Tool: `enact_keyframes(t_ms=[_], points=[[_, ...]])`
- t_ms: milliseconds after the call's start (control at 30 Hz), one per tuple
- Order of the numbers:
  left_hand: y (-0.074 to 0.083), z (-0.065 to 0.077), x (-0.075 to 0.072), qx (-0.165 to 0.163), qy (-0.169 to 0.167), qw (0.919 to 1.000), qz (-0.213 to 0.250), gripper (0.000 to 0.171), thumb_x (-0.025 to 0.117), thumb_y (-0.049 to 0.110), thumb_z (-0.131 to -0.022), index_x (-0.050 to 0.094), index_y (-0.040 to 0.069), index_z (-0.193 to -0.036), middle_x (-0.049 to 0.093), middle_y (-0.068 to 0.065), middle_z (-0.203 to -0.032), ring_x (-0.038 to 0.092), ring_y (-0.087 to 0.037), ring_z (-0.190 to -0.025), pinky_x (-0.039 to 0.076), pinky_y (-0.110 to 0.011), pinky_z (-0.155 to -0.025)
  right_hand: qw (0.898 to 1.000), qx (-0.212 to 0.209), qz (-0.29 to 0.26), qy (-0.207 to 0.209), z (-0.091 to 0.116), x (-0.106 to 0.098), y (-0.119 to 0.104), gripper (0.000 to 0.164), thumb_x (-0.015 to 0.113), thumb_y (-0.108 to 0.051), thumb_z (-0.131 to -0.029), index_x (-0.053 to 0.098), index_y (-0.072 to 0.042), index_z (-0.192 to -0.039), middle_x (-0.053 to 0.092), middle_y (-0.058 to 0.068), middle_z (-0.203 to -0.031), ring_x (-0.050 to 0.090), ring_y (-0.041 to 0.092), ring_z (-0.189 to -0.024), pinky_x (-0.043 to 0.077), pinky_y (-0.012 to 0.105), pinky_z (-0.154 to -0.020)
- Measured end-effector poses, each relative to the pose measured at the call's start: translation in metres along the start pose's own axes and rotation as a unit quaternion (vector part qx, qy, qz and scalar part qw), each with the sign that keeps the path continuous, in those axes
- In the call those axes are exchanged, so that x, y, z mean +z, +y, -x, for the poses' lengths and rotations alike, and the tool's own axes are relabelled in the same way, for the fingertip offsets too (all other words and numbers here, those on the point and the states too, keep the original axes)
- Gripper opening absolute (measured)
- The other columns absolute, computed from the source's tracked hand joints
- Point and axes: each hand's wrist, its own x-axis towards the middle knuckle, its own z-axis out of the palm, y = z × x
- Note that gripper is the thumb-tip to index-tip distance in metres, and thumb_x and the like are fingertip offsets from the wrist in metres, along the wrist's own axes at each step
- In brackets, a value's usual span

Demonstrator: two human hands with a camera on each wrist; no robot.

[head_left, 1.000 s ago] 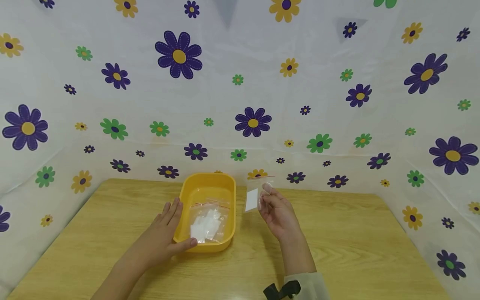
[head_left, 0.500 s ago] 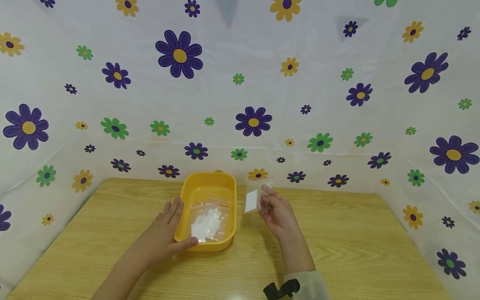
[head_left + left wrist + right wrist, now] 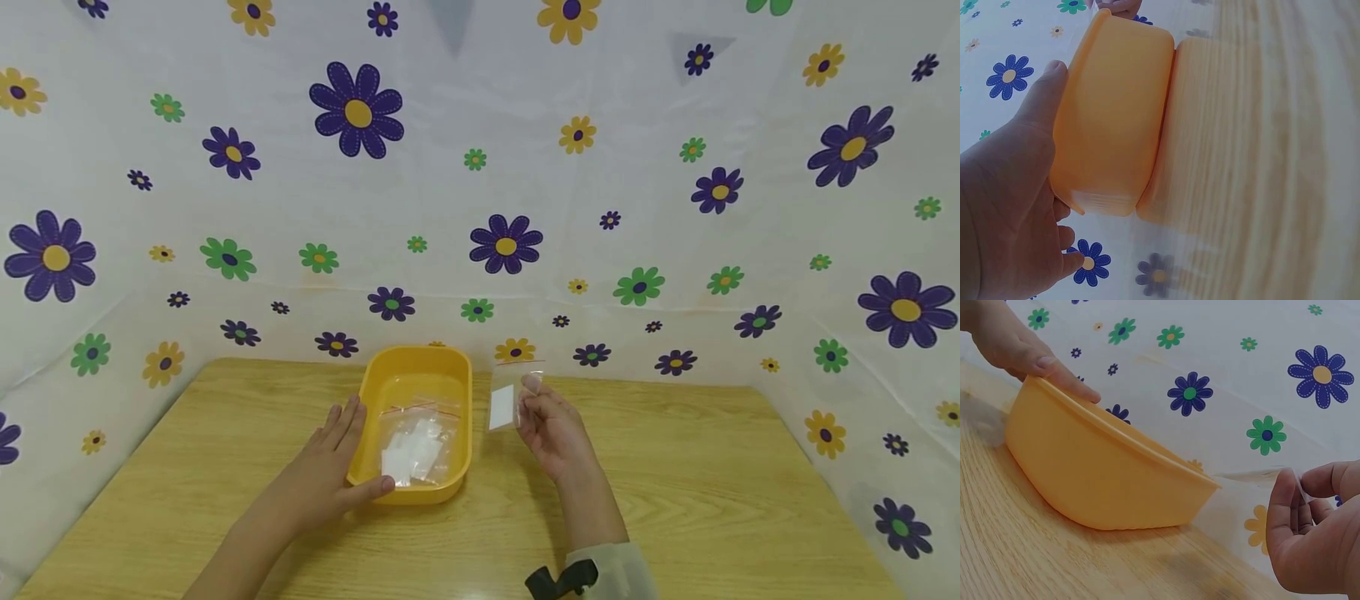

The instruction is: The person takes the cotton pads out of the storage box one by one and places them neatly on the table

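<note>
Beside the yellow tub (image 3: 417, 379), steadied by the left hand (image 3: 330, 467) with fingers straight, right-hand fingers (image 3: 534, 398) pinch a clear bag (image 3: 507, 398).

A light wood-grain tabletop (image 3: 712, 483) stands enclosed at back and both sides by a white cloth backdrop (image 3: 645, 108) printed with purple, green and yellow flowers, evenly and softly lit.

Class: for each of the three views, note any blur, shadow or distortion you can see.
Head view: sharp, evenly lit, wide-angle bending the table edges. Left wrist view: wood grain smeared and curved beside the yellow tub. Right wrist view: dimmer, the right hand shaded, its clear bag barely visible.
</note>
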Motion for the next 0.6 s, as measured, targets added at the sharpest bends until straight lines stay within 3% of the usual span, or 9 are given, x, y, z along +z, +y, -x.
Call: enact_keyframes(t_ms=[600], points=[[0.0002, -0.0004, 0.0003, 0.0, 0.002, 1.0, 0.0, 0.115, 0.049, 0.08, -0.084, 0.012, 0.001, -0.159, 0.005, -0.017, -0.167, 0.008, -0.044, -0.152, 0.017, -0.062, -0.118, 1.0, 0.0, -0.011, 0.026, -0.0019, -0.005, -0.0002, 0.044, 0.055, 0.002, -0.096, 0.057, -0.008, -0.138, 0.063, 0.0, -0.091, 0.06, 0.006, -0.075, 0.055, 0.015, -0.069]])
